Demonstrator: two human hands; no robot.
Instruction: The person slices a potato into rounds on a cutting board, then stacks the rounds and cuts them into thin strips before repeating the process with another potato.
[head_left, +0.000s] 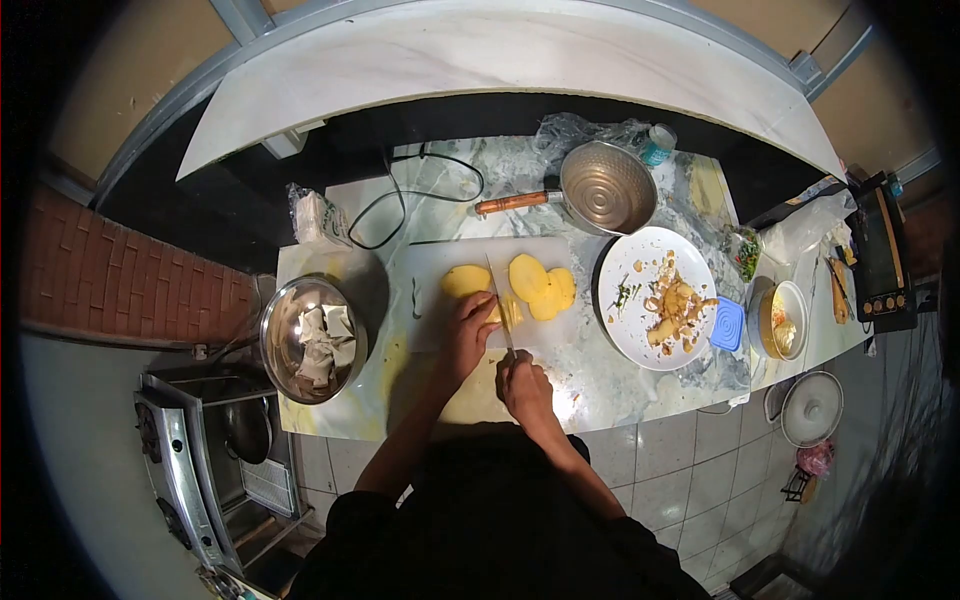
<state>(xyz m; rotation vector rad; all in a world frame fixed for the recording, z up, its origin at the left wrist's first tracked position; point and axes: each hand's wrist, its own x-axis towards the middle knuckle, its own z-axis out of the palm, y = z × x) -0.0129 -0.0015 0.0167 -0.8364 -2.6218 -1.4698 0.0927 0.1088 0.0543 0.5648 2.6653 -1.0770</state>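
Two hands meet mid-frame: left hand (468, 335) curled on the potato piece (512, 312), right hand (525, 388) just below gripping the knife (497, 300), blade running up-frame across it.

Left hand (468, 328) curled down; right hand (524, 385) fisted.

No legible text or labels
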